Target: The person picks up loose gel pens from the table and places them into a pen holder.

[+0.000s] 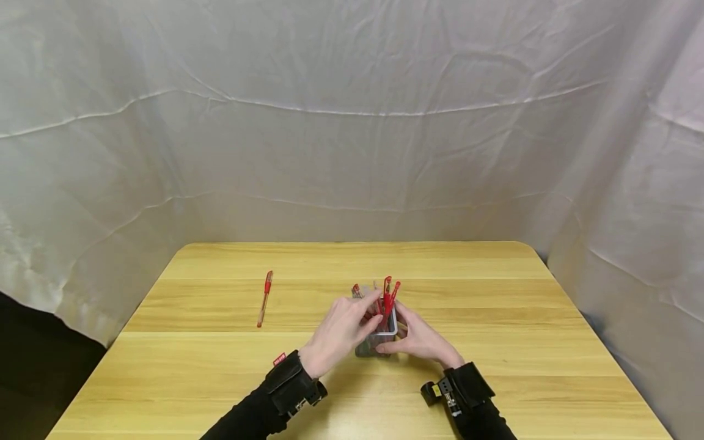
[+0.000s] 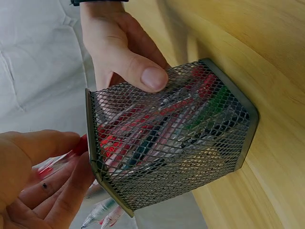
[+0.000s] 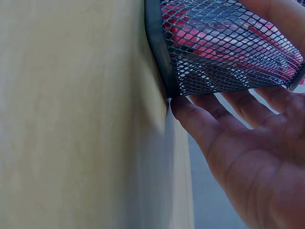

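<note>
A dark mesh pen holder (image 1: 373, 346) stands on the table, packed with pens, several of them red (image 1: 391, 298). My right hand (image 1: 420, 338) grips it from the right side, with the thumb (image 2: 153, 78) on the near mesh wall and the fingertips (image 3: 183, 107) low against another wall. Over its open top, my left hand (image 1: 342, 331) pinches a red pen (image 2: 82, 144) between thumb and fingers right at the rim. The holder's walls partly hide the pens' lower ends, which show through the mesh, one of them green (image 2: 214, 105).
A single red-capped pen (image 1: 265, 299) lies on the wooden table (image 1: 209, 366), left of the holder. Behind the table hangs a pale curtain (image 1: 352, 153), which also comes round both sides.
</note>
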The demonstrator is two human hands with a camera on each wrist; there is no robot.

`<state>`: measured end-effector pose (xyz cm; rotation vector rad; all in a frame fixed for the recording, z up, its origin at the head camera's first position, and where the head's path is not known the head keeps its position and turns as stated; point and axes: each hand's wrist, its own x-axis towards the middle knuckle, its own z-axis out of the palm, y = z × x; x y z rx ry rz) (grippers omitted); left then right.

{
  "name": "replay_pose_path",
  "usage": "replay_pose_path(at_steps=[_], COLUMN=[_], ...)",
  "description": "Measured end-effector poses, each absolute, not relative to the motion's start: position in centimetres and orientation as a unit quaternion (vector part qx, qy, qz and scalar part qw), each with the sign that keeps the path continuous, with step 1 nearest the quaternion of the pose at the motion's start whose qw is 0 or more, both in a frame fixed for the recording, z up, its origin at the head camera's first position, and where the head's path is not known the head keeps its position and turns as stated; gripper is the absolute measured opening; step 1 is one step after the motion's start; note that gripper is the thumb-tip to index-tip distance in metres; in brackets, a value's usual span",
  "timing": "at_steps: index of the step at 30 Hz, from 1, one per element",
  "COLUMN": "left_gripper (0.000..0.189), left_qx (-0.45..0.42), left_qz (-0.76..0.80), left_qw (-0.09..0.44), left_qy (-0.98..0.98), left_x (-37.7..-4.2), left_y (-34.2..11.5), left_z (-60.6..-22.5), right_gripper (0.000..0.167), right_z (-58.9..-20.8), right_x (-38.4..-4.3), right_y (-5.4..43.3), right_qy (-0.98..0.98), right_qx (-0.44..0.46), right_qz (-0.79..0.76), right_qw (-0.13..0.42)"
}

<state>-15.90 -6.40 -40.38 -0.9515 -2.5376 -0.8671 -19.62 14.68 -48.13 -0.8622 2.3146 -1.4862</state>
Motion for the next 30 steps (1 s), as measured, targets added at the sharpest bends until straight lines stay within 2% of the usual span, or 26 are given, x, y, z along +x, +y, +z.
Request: replay_pose_path(at_steps=[7,22,30], left_gripper=[0.041,0.045,0.035], left_qx=[-0.325,-0.322,-0.31], left_qz=[-0.289,-0.316,-0.387], left_qw=[0.14,0.169,0.178], left_qy=[-0.89,-0.876,-0.85], left_x=[-15.7,-15.2,-15.4], left_y=[-6.5,-7.5,-9.1], left_z=[-40.4,-39.8,-39.8], right_gripper=[0.098,0.097,0.099], right_z=[-48.1,-47.9,-47.8], right_x=[-19.6,-19.4,-19.4], right_y=[14.7,14.6,14.7], right_qy=[0.793,0.799,0.8], right_qx=[-0.301,-0.29,-0.277], right_qz=[-0.514,-0.511,-0.515], right_qw=[0.132,0.13,0.136])
